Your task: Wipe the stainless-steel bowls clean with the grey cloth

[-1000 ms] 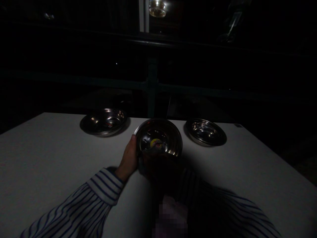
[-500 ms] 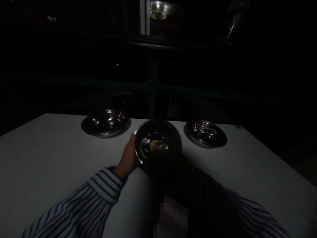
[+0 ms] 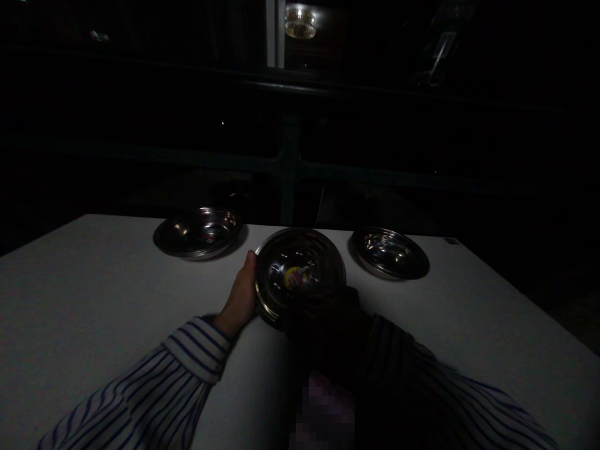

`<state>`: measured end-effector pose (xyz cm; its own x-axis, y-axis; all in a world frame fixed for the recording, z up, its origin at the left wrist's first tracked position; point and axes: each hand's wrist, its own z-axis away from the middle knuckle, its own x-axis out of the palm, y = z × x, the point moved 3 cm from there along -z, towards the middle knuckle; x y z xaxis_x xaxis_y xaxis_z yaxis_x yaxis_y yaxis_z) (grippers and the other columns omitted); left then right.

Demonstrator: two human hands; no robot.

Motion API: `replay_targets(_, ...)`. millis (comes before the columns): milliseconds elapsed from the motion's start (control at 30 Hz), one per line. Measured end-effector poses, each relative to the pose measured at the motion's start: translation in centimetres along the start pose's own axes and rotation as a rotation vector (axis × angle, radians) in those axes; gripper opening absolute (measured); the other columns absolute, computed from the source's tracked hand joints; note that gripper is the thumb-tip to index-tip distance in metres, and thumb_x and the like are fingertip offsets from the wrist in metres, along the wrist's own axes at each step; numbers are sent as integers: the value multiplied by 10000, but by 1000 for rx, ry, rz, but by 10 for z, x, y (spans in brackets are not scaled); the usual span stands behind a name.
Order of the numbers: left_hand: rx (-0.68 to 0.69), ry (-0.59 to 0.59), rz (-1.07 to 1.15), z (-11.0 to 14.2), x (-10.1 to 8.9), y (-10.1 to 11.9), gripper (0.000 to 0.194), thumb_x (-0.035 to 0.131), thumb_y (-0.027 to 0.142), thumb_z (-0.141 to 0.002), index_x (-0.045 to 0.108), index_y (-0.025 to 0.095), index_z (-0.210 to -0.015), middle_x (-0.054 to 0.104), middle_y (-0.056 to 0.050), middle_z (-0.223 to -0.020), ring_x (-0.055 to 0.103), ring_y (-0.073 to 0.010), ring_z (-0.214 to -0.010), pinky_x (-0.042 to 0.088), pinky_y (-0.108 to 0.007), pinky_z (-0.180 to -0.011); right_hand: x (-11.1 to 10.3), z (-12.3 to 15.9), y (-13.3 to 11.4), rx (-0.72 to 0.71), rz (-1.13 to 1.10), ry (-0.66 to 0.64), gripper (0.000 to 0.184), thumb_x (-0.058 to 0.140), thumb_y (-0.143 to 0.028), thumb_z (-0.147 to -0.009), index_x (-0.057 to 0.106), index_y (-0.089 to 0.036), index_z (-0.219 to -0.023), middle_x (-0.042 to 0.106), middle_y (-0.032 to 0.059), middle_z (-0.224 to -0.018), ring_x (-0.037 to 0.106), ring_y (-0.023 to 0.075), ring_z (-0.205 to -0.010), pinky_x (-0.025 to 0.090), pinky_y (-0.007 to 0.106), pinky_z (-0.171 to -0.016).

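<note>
A steel bowl (image 3: 293, 262) with a yellow sticker inside is tilted up toward me on the white table (image 3: 94, 294). My left hand (image 3: 241, 297) grips its left rim, thumb on the edge. My right hand (image 3: 328, 312) lies in deep shadow at the bowl's near right edge; its fingers are too dark to make out. Both arms wear blue-striped white sleeves.
Two more steel bowls rest flat near the table's far edge, one at the left (image 3: 199, 231) and one at the right (image 3: 389, 251). A dark railing with a post (image 3: 288, 169) runs behind the table. A lamp (image 3: 300, 19) glows above.
The tilted bowl has turned slightly, so its inside faces me more. My right arm has shifted a little to the right and up. My left hand keeps its grip.
</note>
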<state>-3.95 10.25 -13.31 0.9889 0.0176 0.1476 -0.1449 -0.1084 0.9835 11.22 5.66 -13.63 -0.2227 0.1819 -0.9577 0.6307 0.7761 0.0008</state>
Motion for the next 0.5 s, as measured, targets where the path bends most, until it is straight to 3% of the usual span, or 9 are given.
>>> replay_targets(100, 10, 28, 1, 3, 0, 1, 618, 362, 659, -772, 670, 175, -1003, 726, -65, -907, 611, -264, -1001, 430, -395, -922, -5, -4, -6, -7, 3, -11, 405, 383, -290, -911, 434, -180, -1298, 545, 94, -1257, 505, 278, -1143, 421, 516, -905)
replay_targets(200, 12, 28, 3, 3, 0, 2, 614, 382, 660, -763, 668, 173, -1003, 723, -67, -933, 608, -265, -1007, 431, -391, -922, -3, -8, -9, -9, -26, 8, 388, 383, -259, -909, 478, -101, -1250, 552, 139, -1234, 521, 268, -1122, 427, 472, -921)
replay_targets(300, -17, 19, 20, 1, -1, 2, 633, 375, 676, -753, 672, 171, -992, 725, -75, -910, 618, -267, -982, 437, -395, -904, 0, -3, -1, -29, -61, 11, 353, 433, -271, -893, 528, -149, -1210, 589, 96, -1198, 527, 229, -1122, 420, 414, -952)
replay_targets(400, -34, 15, 32, -1, -1, 3, 645, 364, 683, -751, 672, 167, -986, 727, -76, -881, 623, -269, -969, 437, -400, -898, -1, -1, 4, -27, -63, 9, 358, 446, -287, -886, 520, -199, -1225, 587, 77, -1205, 521, 250, -1127, 398, 455, -960)
replay_targets(500, -25, 23, 27, -1, -2, 3, 630, 362, 673, -761, 669, 170, -986, 726, -71, -892, 621, -265, -970, 434, -398, -902, -4, -6, -4, -43, -69, 5, 386, 438, -309, -889, 489, -171, -1246, 547, 102, -1250, 511, 257, -1132, 406, 462, -949)
